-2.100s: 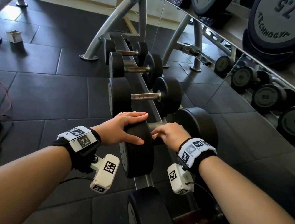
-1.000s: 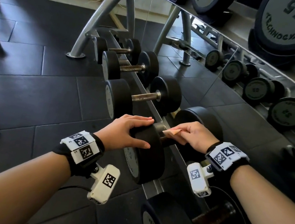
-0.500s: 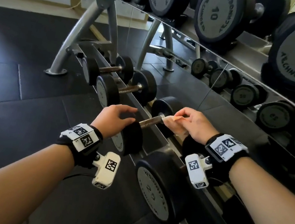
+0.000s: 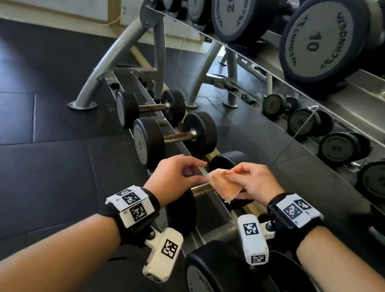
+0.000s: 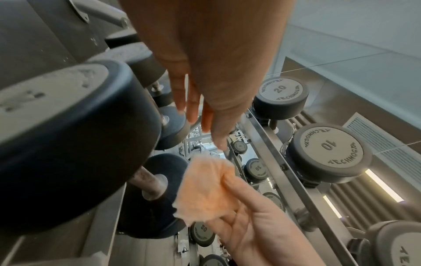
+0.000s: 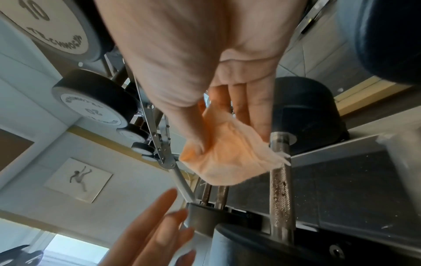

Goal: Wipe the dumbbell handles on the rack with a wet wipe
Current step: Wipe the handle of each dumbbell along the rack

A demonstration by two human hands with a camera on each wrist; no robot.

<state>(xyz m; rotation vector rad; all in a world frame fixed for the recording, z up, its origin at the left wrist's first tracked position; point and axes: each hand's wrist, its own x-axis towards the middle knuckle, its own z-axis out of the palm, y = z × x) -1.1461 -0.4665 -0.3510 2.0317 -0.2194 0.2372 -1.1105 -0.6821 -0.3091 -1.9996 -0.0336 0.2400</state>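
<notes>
Right hand (image 4: 253,181): grip pinched on a crumpled orange wet wipe (image 4: 224,184), held just above the knurled dumbbell handle (image 4: 201,188) on the lower rack (image 4: 226,224) rail. Left hand (image 4: 173,177): grip apart, fingers (image 4: 196,164) relaxed, empty, reaching toward the wipe's edge over the handle. More dumbbells (image 4: 175,134) farther along.
</notes>
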